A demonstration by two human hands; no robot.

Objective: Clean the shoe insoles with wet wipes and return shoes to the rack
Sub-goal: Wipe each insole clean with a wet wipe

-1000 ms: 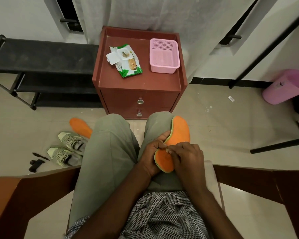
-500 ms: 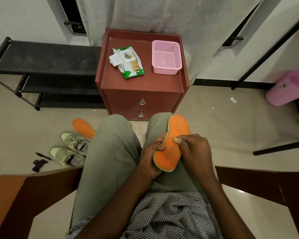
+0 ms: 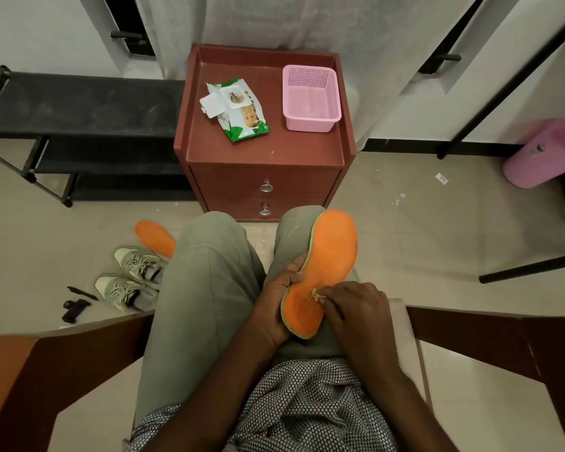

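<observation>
While both hands' fingers grip the orange insole (image 3: 327, 272), a nightstand (image 3: 261, 151) stands on tiled floor (image 3: 421, 230).

The only lettering I can make out is on the wet wipes pack (image 3: 237, 109) lying on the bedside cabinet (image 3: 265, 151): the letters "OVEL" along its near left edge, with anything before them cut off. The rest of its print is too small to read.

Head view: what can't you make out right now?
- Wipe: only a small pale scrap shows; the right hand covers the rest.
- Floor insole: near end hidden behind the left knee.
- Insole underside: faces away from the camera, partly under the left hand.
- Wipes pack print: too small to read.
</observation>
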